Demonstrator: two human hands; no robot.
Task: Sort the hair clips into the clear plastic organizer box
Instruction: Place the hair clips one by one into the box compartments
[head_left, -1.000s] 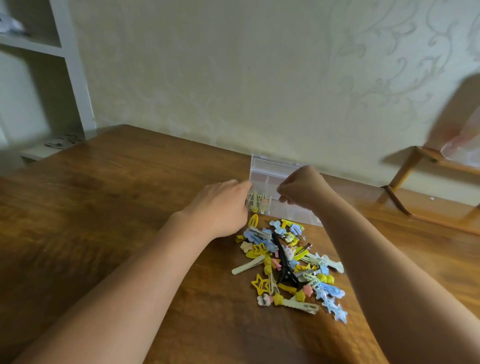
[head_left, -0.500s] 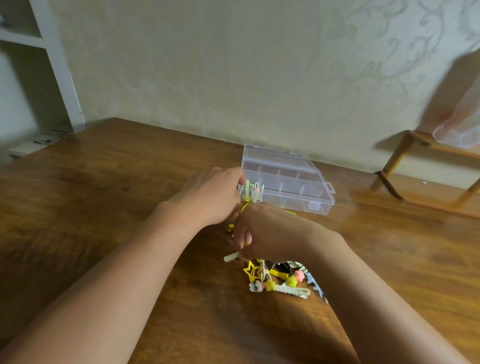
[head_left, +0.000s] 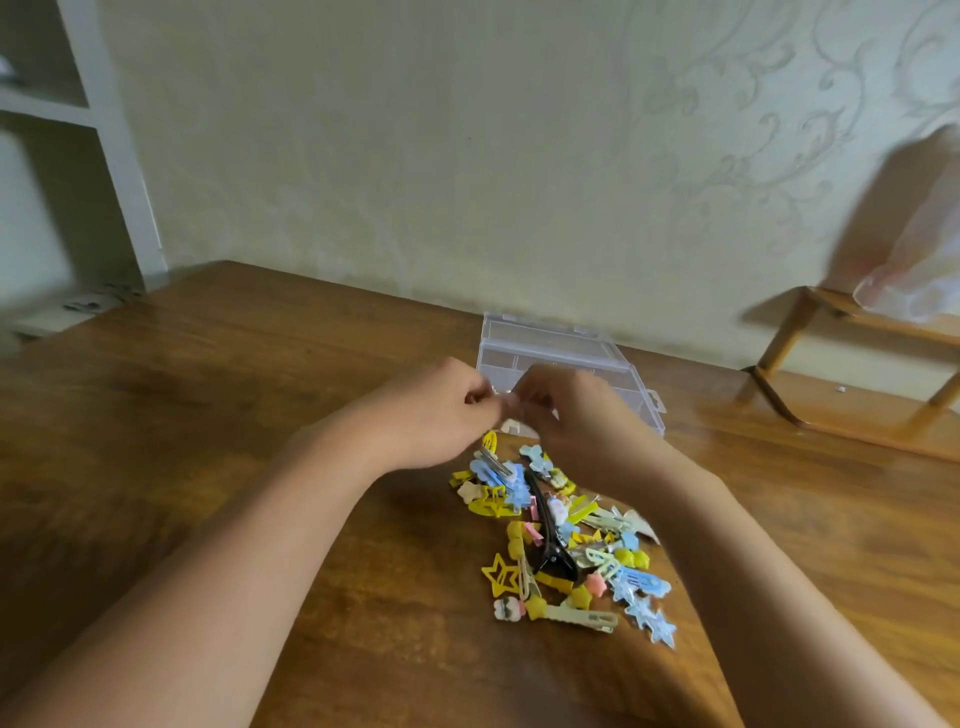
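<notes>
Head view: both hands met over the near edge of the clear plastic organizer box (head_left: 566, 353), with the pile of hair clips (head_left: 563, 535) just below on the wooden table (head_left: 208, 415).

Left hand (head_left: 441, 415) and right hand (head_left: 566, 415) had their fingers curled and pinched together, touching at the tips in front of the box; motion blur hid what sat between them, so it may have been a small clip, but that could not be told. The clips looked light, thin and stiff, of smooth plastic or metal that would likely slip, and tangled in the heap, so each was best pinched at its flat decorated end and lifted clear singly. One long black clip (head_left: 545, 530) lay across the pile and would probably drag its neighbours. The box, light and hard, lay beyond the pile near the wall; whether its lid was open could not be told.
</notes>
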